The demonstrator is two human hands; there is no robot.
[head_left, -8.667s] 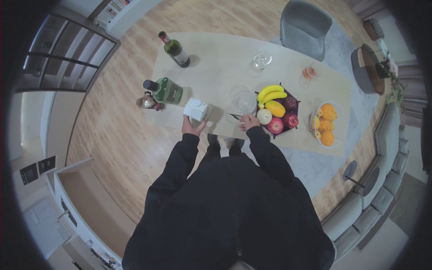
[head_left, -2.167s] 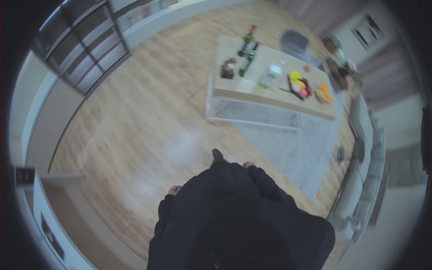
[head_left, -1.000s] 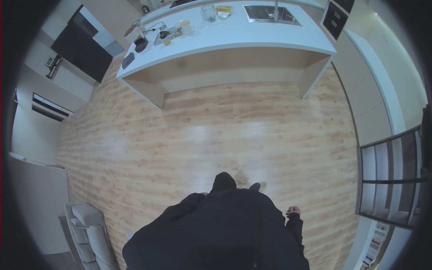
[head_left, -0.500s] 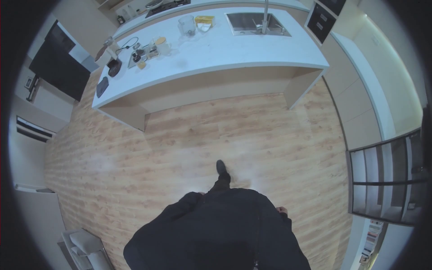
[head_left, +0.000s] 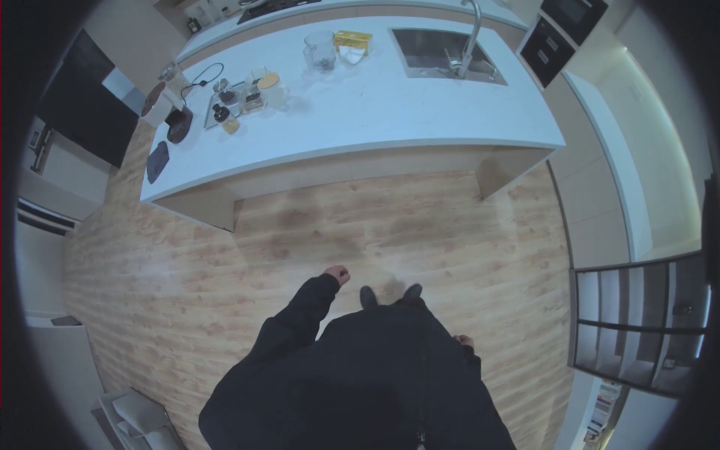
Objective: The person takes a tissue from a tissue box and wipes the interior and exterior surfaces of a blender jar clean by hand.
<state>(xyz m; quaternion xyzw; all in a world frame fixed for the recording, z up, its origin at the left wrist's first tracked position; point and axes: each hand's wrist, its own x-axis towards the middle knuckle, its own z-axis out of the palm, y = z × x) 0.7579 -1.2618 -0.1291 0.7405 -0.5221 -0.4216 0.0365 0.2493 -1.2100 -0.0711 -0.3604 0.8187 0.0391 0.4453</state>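
Note:
My left hand (head_left: 338, 274) hangs in front of my body above the wooden floor (head_left: 292, 240), its fingers curled, and it touches nothing that I can see. Down by my right side is my right hand (head_left: 466, 342), small and partly covered by the dark sleeve, its fingers unclear. Ahead stands a white-topped island (head_left: 390, 112). On it are a glass pitcher (head_left: 321, 54), a yellow box (head_left: 353, 41), a jar with a wooden lid (head_left: 271, 90), a small dark-topped bottle (head_left: 225, 118) and a dark folded cloth (head_left: 157, 161).
A sink (head_left: 442, 52) with a tall faucet (head_left: 473, 37) is set in the island. A white and dark appliance (head_left: 178, 124) stands at its left end. A glass-fronted cabinet (head_left: 637, 322) is at the right, and a grey sofa (head_left: 142, 420) at lower left.
The island looks nearer and larger. My left hand has swung forward into full view from beside my body. A second shoe now shows beside the first.

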